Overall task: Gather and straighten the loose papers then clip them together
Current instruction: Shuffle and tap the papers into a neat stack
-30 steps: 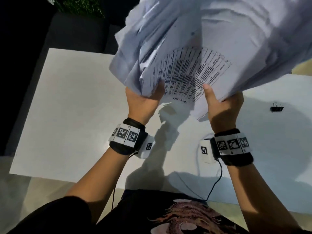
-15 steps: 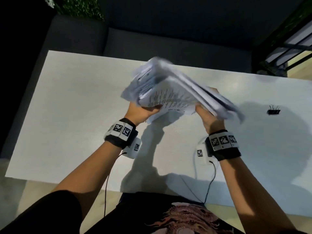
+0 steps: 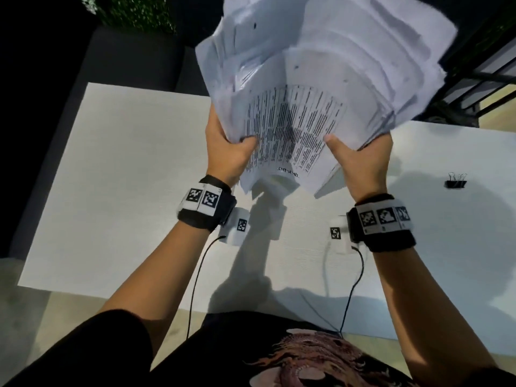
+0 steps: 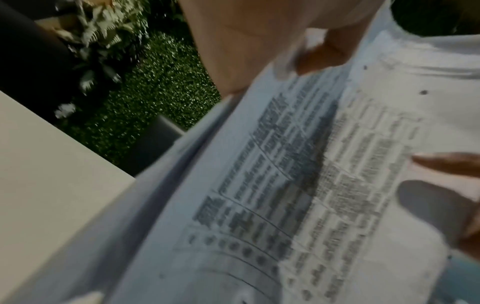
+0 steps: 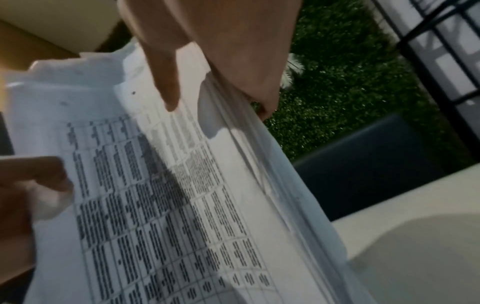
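A thick, uneven stack of white papers [image 3: 321, 79] stands lifted above the white table [image 3: 111, 191], fanned out toward the camera, its front sheet printed with a table of text. My left hand [image 3: 229, 149] grips the stack's lower left edge, thumb on the front sheet. My right hand [image 3: 360, 157] grips the lower right edge the same way. The left wrist view shows the printed sheet [image 4: 298, 185] bowed under my left thumb [image 4: 322, 55]. In the right wrist view the sheet edges [image 5: 272, 185] lie layered below my right thumb [image 5: 166, 82]. A black binder clip [image 3: 455, 181] lies on the table at the right.
A dark sofa [image 3: 134, 60] runs behind the table's far edge, with green foliage [image 3: 134, 12] beyond it. A black metal railing [image 3: 480, 74] stands at the upper right. Cables [image 3: 195, 280] hang from both wrist bands over the table's near edge.
Half a second ago the stack was tipped down low over the table; now both hands have swung it back up toward the camera, as it stood one second ago.
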`<act>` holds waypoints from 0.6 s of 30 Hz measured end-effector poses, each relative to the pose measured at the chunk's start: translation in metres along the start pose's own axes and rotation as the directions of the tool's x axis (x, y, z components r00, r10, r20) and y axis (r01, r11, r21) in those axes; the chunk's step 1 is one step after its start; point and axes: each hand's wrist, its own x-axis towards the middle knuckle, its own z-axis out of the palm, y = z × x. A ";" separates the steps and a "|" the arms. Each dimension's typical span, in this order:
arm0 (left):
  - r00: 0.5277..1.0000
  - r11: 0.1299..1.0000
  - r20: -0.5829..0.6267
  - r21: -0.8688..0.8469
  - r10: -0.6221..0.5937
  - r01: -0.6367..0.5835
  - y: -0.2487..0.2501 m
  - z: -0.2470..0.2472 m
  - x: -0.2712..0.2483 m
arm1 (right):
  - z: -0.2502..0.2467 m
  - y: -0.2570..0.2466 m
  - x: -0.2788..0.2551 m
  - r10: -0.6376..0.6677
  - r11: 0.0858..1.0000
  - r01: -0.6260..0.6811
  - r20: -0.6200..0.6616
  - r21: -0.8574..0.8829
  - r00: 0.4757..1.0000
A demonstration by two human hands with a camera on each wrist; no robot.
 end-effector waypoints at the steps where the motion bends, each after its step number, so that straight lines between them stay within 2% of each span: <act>1: 0.999 0.999 0.035 0.014 -0.038 0.038 -0.004 -0.006 0.000 | -0.002 0.003 -0.003 0.008 1.000 -0.008 0.005 0.027 1.000; 3: 0.986 0.991 0.112 0.066 -0.125 0.118 -0.014 -0.012 -0.002 | -0.002 0.011 -0.009 0.027 0.997 -0.029 0.030 0.068 0.999; 5: 0.971 0.978 0.130 0.084 -0.199 0.189 -0.021 -0.016 -0.002 | -0.001 0.020 -0.012 0.039 0.997 -0.042 0.057 0.068 0.998; 8: 0.962 0.971 0.136 0.064 -0.238 0.231 -0.029 -0.032 0.000 | -0.009 0.031 -0.010 0.038 0.996 -0.048 0.134 0.078 0.990; 10: 0.940 0.958 0.191 0.094 -0.284 0.270 -0.033 -0.037 -0.004 | -0.014 0.033 -0.010 0.075 0.994 -0.089 0.193 0.062 0.978; 12: 0.925 0.945 0.198 0.117 -0.324 0.306 -0.033 -0.029 -0.011 | -0.008 0.034 -0.011 0.111 0.992 -0.121 0.253 0.021 0.961; 15: 0.969 0.974 0.109 0.072 -0.223 0.216 -0.025 -0.018 -0.013 | -0.002 0.026 -0.009 0.142 0.987 -0.152 0.148 0.054 0.979; 16: 0.975 0.980 0.109 0.054 -0.196 0.191 -0.022 -0.020 -0.012 | -0.005 0.027 -0.006 0.139 0.987 -0.147 0.127 0.057 0.982; 18: 0.969 0.981 0.155 0.066 -0.193 0.184 -0.021 -0.027 -0.012 | -0.012 0.029 -0.004 0.167 0.984 -0.174 0.165 0.030 0.972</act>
